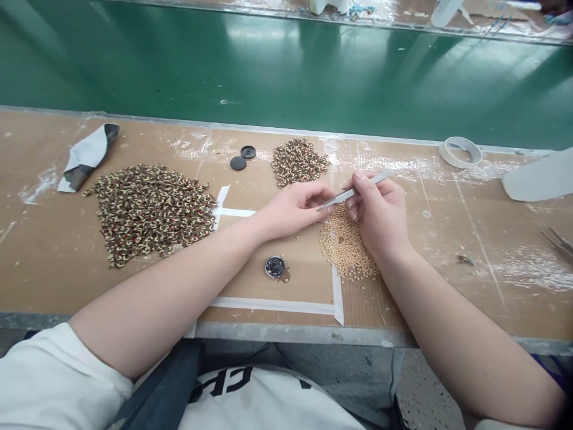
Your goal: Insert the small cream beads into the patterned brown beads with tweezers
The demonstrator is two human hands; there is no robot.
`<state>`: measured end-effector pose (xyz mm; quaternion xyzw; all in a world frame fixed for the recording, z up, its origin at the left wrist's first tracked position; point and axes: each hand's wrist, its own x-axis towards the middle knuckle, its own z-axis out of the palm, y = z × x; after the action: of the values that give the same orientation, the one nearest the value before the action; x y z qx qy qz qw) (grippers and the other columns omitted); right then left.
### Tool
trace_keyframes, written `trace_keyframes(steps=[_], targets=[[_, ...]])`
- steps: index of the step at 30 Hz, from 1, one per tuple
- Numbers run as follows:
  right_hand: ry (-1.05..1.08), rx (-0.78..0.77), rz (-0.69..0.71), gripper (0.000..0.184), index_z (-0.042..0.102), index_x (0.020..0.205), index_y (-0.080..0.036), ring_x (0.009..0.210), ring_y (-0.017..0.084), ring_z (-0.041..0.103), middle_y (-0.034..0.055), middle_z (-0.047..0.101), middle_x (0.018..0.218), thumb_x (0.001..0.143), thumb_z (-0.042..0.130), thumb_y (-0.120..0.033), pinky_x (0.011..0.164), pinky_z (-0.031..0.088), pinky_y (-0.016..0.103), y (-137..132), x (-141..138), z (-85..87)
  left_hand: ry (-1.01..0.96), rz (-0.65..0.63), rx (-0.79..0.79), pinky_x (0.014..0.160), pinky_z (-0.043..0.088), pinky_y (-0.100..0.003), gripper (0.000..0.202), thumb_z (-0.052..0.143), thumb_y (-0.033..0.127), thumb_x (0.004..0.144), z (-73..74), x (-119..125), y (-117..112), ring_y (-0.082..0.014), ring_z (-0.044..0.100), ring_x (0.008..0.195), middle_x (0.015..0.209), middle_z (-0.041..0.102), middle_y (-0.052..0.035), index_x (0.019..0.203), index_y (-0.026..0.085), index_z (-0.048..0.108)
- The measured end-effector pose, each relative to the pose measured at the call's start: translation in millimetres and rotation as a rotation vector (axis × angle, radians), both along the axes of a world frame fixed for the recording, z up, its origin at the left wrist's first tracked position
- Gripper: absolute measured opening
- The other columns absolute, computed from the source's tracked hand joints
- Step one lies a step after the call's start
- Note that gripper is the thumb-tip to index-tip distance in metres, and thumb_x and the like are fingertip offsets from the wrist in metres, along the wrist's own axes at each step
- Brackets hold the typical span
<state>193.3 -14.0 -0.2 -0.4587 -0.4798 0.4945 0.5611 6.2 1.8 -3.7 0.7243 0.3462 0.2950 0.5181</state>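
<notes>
My right hand (378, 209) grips metal tweezers (353, 192), whose tips point left toward my left hand (295, 206). That hand's fingers are pinched together around something too small to make out, right at the tweezer tips. Both hands hover over a pile of small tan beads (347, 245). A small round dish with dark contents (274, 266) sits in front of my left hand, inside a square marked with white tape (277, 306).
A large heap of brown patterned pieces (150, 209) lies at left, a smaller heap (298, 160) behind my hands. Two black discs (242, 157), a grey-white bag (87, 156), a tape roll (460, 151) and spare tweezers (557, 242) lie around. A green conveyor belt (286, 71) runs behind.
</notes>
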Motion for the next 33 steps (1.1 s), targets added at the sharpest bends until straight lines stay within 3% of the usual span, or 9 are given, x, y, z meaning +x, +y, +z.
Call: trace_keyframes(steps=[6, 12, 15, 18, 21, 24, 26, 29, 33], targets=[[-0.066, -0.002, -0.03, 0.035, 0.066, 0.078, -0.02, 0.044, 0.008, 0.044, -0.0035, 0.052, 0.057, 0.092, 0.073, -0.052, 0.041, 0.032, 0.024, 0, -1, -0.5, -0.054, 0.012, -0.047, 0.075, 0.048, -0.025, 0.028, 0.068, 0.039, 0.093, -2.0, 1, -1, -0.0103, 0.062, 0.082, 0.1, 0.074, -0.0045, 0.109, 0.017, 0.072], [-0.032, 0.08, -0.109, 0.039, 0.066, 0.078, -0.02, 0.045, 0.008, 0.044, -0.0029, 0.052, 0.058, 0.093, 0.07, -0.056, 0.042, 0.032, 0.024, -3, -1, 3.6, -0.042, 0.05, -0.06, 0.064, 0.042, -0.023, 0.034, 0.062, 0.045, 0.097, 2.2, 0, -2, -0.0074, 0.055, 0.066, 0.076, 0.07, -0.0029, 0.096, 0.015, 0.076], [-0.012, 0.136, -0.194, 0.039, 0.067, 0.079, -0.02, 0.044, 0.008, 0.043, -0.0026, 0.052, 0.058, 0.094, 0.069, -0.056, 0.043, 0.03, 0.025, -3, 0, 5.7, -0.122, 0.069, -0.095, 0.061, 0.042, -0.022, 0.034, 0.059, 0.041, 0.099, 5.3, -2, -3, -0.0057, 0.052, 0.06, 0.081, 0.074, -0.0039, 0.115, 0.016, 0.075], [-0.003, 0.153, -0.223, 0.038, 0.067, 0.079, -0.02, 0.045, 0.008, 0.042, -0.0026, 0.052, 0.058, 0.095, 0.068, -0.054, 0.044, 0.029, 0.026, -3, 0, 6.7, -0.202, 0.041, -0.169, 0.067, 0.048, -0.022, 0.038, 0.064, 0.037, 0.096, 6.8, -2, -4, -0.0061, 0.059, 0.067, 0.094, 0.077, -0.0069, 0.126, 0.015, 0.069], [-0.067, 0.157, -0.18, 0.037, 0.068, 0.08, -0.02, 0.046, 0.009, 0.045, -0.002, 0.055, 0.06, 0.095, 0.068, -0.054, 0.045, 0.031, 0.026, -6, -1, 7.4, -0.229, 0.06, -0.204, 0.081, 0.055, -0.026, 0.034, 0.069, 0.043, 0.093, 6.2, -1, -4, -0.0097, 0.068, 0.082, 0.092, 0.076, -0.0073, 0.11, 0.014, 0.071], [-0.106, 0.191, -0.174, 0.036, 0.07, 0.081, -0.02, 0.046, 0.009, 0.045, -0.0011, 0.057, 0.061, 0.096, 0.068, -0.053, 0.045, 0.03, 0.027, -8, -2, 7.9, -0.233, 0.132, -0.177, 0.084, 0.055, -0.027, 0.031, 0.07, 0.044, 0.093, 5.1, -1, -2, -0.0101, 0.068, 0.084, 0.086, 0.074, -0.006, 0.093, 0.013, 0.072], [-0.082, 0.223, -0.222, 0.035, 0.07, 0.082, -0.021, 0.046, 0.01, 0.045, -0.0004, 0.057, 0.062, 0.097, 0.067, -0.052, 0.045, 0.029, 0.029, -7, 0, 8.0, -0.247, 0.184, -0.172, 0.072, 0.052, -0.024, 0.031, 0.071, 0.046, 0.092, 4.5, -3, 0, -0.0075, 0.063, 0.073, 0.085, 0.073, -0.0051, 0.09, 0.015, 0.072], [-0.023, 0.215, -0.303, 0.034, 0.069, 0.082, -0.023, 0.046, 0.011, 0.042, -0.0005, 0.054, 0.062, 0.099, 0.062, -0.052, 0.045, 0.027, 0.03, -2, 4, 7.7, -0.284, 0.307, -0.219, 0.048, 0.034, -0.023, 0.04, 0.066, 0.057, 0.092, 3.3, -7, 5, -0.0041, 0.043, 0.05, 0.073, 0.066, -0.0014, 0.089, 0.018, 0.069], [0.037, 0.132, -0.257, 0.035, 0.066, 0.08, -0.023, 0.044, 0.01, 0.039, -0.0011, 0.052, 0.06, 0.099, 0.063, -0.053, 0.043, 0.027, 0.03, 1, 6, 7.1, -0.325, 0.431, -0.173, 0.045, 0.027, -0.025, 0.057, 0.042, 0.07, 0.1, 2.7, -9, 7, -0.0052, 0.039, 0.047, 0.067, 0.059, -0.0012, 0.086, 0.019, 0.064]])
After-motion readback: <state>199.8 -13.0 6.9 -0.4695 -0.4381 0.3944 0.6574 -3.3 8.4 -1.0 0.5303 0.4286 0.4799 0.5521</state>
